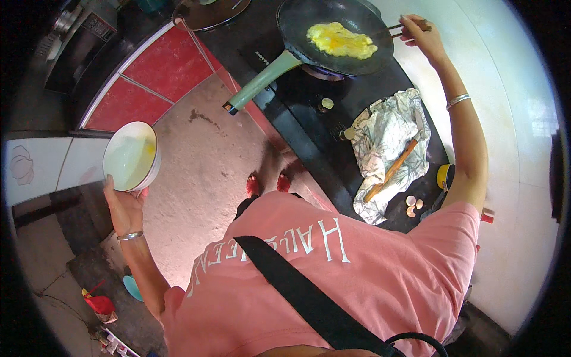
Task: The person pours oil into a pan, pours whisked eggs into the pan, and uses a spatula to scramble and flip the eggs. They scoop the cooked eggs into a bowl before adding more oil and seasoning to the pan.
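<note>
Out to the left, over the floor, my left hand (pixel 122 205) holds a white bowl (pixel 129 158) by its underside. A trace of yellow egg clings to the bowl's inner wall. My right hand (pixel 419 35) grips wooden chopsticks (pixel 395 30) at the right rim of a dark frying pan (pixel 303 49). Their tips reach toward the cooked egg (pixel 341 41), which is yellow with an orange patch in the middle. The pan rests on a gas burner (pixel 323 72) with a bluish flame below it. Its green handle (pixel 265 82) points toward the lower left.
A crumpled patterned cloth (pixel 379 134) lies on the black stove top, with a wooden-handled tool (pixel 392 172) across it. Broken eggshells (pixel 411 205) and a yellow roll (pixel 444 176) sit nearby. A glass lid (pixel 212 13) rests at the top. Red tiles (pixel 156 62) face the counter.
</note>
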{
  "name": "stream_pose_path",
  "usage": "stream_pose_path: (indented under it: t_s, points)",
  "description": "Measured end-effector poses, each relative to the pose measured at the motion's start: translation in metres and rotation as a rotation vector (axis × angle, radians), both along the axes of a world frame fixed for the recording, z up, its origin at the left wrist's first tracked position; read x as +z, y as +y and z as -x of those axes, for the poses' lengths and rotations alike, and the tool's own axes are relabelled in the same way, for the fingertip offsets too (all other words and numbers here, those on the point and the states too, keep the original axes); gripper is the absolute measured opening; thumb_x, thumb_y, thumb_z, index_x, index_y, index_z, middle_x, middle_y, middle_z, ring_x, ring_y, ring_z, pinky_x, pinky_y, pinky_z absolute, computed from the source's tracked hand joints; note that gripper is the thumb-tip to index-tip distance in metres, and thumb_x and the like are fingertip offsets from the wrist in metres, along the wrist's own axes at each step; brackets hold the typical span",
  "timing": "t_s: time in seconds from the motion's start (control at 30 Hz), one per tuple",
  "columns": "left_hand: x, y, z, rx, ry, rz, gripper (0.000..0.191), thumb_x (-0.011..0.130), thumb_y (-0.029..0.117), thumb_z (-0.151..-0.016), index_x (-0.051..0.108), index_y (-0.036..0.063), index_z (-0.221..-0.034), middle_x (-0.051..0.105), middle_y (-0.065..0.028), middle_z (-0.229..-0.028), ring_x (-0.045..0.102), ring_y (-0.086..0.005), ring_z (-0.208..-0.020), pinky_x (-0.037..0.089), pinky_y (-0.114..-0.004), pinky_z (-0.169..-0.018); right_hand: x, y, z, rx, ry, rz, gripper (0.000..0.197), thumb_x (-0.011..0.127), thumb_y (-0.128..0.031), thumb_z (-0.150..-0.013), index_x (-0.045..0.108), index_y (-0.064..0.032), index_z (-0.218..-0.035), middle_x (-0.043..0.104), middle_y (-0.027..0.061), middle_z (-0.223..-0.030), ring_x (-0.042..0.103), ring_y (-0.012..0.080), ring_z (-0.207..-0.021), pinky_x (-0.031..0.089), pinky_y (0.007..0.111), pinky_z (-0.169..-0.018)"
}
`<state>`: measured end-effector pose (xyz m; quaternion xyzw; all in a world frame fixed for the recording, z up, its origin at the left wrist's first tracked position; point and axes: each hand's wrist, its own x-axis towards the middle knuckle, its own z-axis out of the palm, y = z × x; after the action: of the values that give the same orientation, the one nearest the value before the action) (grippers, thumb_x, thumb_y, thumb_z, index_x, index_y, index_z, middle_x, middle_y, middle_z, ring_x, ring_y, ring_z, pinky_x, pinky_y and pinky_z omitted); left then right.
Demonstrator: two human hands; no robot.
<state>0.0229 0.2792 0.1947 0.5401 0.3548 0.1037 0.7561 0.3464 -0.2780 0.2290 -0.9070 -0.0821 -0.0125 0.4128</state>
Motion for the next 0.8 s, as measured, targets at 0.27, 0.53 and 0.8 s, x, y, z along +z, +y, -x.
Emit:
stream_pose_path:
  t_s: [0.27,0.53,0.8]
  points:
    - [0.001,0.003,-0.001,0.002,-0.008,-0.015,0.053,0.048,0.047,-0.080,0.041,0.0075,-0.115,0.050,-0.0073,-0.109,0.051,-0.0179,-0.090,0.046,-0.027,-0.067,-0.055,0.061,0.008,0.322,-0.071,0.158,0.031,0.048,-0.028,-0.087,0.056,-0.0020,-0.102,0.059,0.0040,-0.081,0.055,0.0091,-0.070,0.046,0.019,-0.063]
    - [0.003,0.008,0.006,0.014,0.008,-0.034,0.053,0.048,0.046,-0.080,0.041,0.0067,-0.115,0.050,-0.0082,-0.108,0.051,-0.0192,-0.088,0.046,-0.027,-0.067,-0.024,0.108,0.029,0.251,0.103,-0.330,0.031,0.050,-0.028,-0.086,0.057,-0.0006,-0.098,0.059,0.0071,-0.081,0.059,0.0132,-0.070,0.050,0.022,-0.064]
    - [0.004,0.007,0.005,-0.006,-0.019,-0.031,0.052,0.049,0.045,-0.080,0.041,0.0074,-0.115,0.050,-0.0080,-0.108,0.051,-0.0188,-0.087,0.045,-0.029,-0.066,-0.013,0.121,0.018,-0.059,0.156,-0.660,0.028,0.048,-0.029,-0.087,0.057,-0.0033,-0.085,0.056,0.0053,-0.071,0.053,0.0125,-0.060,0.045,0.023,-0.056]
